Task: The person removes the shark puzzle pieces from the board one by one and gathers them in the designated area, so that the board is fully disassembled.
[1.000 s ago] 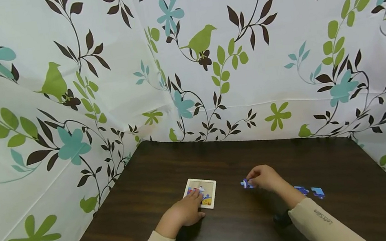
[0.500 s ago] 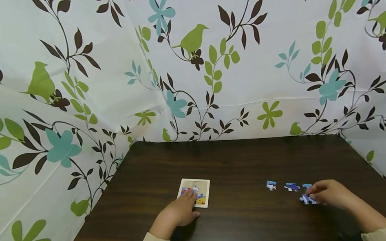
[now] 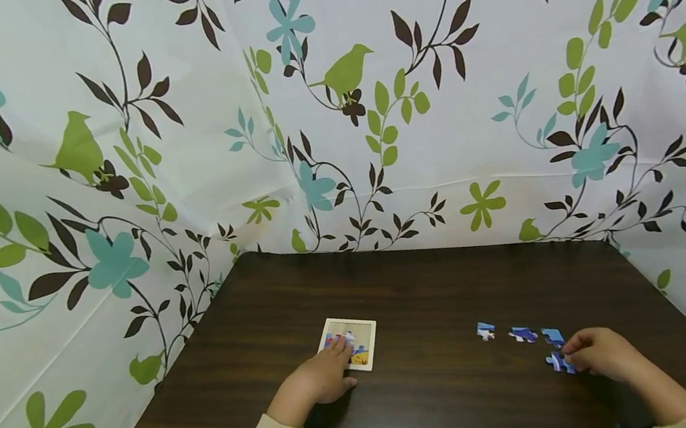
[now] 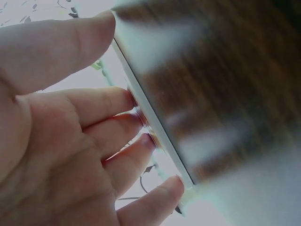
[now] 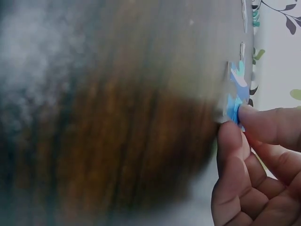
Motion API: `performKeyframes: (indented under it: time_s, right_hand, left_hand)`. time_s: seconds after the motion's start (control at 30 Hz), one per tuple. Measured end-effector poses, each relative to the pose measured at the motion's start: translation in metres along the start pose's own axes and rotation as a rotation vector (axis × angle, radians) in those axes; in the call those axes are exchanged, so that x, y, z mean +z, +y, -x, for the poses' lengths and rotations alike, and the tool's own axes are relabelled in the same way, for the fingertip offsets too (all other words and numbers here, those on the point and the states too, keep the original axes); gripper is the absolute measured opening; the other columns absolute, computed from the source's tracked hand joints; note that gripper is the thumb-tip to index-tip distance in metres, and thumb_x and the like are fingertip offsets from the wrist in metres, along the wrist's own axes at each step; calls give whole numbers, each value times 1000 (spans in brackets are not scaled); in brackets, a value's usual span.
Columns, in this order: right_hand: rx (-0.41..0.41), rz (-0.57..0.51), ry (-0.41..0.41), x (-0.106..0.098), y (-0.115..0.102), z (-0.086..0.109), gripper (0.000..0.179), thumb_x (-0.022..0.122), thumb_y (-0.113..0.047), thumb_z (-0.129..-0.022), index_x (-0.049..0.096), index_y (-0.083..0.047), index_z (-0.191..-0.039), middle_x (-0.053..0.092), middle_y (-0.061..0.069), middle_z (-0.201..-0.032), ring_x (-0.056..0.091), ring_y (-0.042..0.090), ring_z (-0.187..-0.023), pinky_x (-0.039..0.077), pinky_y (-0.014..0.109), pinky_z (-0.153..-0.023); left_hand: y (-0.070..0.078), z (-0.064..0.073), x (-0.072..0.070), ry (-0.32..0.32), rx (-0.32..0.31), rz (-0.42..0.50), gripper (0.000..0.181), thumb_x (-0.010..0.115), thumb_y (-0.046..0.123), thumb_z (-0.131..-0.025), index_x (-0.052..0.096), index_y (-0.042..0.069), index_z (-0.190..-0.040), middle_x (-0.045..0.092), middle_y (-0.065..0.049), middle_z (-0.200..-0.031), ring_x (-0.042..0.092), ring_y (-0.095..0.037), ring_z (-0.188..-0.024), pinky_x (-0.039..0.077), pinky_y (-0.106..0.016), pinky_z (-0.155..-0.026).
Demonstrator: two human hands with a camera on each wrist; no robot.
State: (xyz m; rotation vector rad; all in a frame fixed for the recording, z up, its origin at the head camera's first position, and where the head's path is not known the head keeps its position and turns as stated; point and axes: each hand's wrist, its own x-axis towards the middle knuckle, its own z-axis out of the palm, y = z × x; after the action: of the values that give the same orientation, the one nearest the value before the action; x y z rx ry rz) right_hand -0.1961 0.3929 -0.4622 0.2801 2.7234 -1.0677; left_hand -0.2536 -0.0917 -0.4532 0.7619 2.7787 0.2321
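While the right hand (image 3: 601, 352) works at the near right of the surface (image 3: 436, 406), its grip is nearly closed, thumb and finger pinching the edge of a small blue-and-white puzzle piece (image 3: 560, 362). A second ago that hand held a piece much closer to the puzzle frame (image 3: 372, 346); now it is over to the right, by the loose pieces, though whether it has the same piece cannot be told. The left hand (image 3: 317, 380) stays put, fingers extended and curled round nothing, resting on the frame at left. Beyond the pinched piece, trailing leftward and far, lie the right loose piece (image 3: 553, 337), middle loose piece (image 3: 522, 335) and left loose piece (image 3: 486, 330). The frame's far part shows bare board, so this shift seems to fill nothing more. Patterned cloth (image 3: 392, 185) hangs behind.
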Motion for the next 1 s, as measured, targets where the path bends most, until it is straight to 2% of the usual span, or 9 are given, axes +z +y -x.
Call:
performKeyframes:
  time_s: [0.2, 0.37, 0.6, 0.83, 1.0]
  right_hand:
    - [0, 39, 27, 0, -6, 0, 15, 69, -7, -82, 70, 2, -94, 69, 5, -86, 65, 18, -76, 55, 37, -64]
    - [-1, 41, 23, 1, -6, 0, 16, 70, -7, -84, 70, 3, -95, 69, 7, -86, 65, 19, -76, 56, 38, -64]
    - [2, 41, 33, 3, -5, 0, 15, 69, -7, -84, 70, 3, -95, 68, 4, -85, 63, 17, -75, 55, 36, -64]
    - [-17, 92, 61, 6, -2, 0, 16, 75, -13, -81, 68, -1, -89, 64, 4, -80, 59, 17, -71, 53, 33, -60]
    - [-21, 107, 59, 5, -4, 0, 14, 74, -12, -81, 69, -1, -88, 65, 3, -81, 60, 16, -72, 54, 34, -61]
  left_hand:
    - [1, 0, -1, 0, -6, 2, 64, 64, 30, -96, 43, -2, -147, 35, -18, -159, 32, -33, -148, 30, -45, -120]
    - [0, 0, 1, -1, -9, 3, 64, 64, 31, -96, 43, -1, -147, 35, -18, -159, 32, -33, -148, 30, -45, -120]
    - [-3, -2, 6, 3, 0, -12, 64, 64, 31, -96, 43, -1, -148, 35, -19, -159, 32, -33, -148, 31, -45, -120]
    - [-4, -2, 6, 2, -3, -2, 65, 63, 32, -96, 42, -1, -148, 34, -18, -159, 32, -33, -149, 30, -45, -120]
    - [-4, -2, 6, 3, -1, 7, 65, 64, 31, -96, 42, -1, -148, 34, -18, -159, 31, -33, -149, 30, -45, -120]
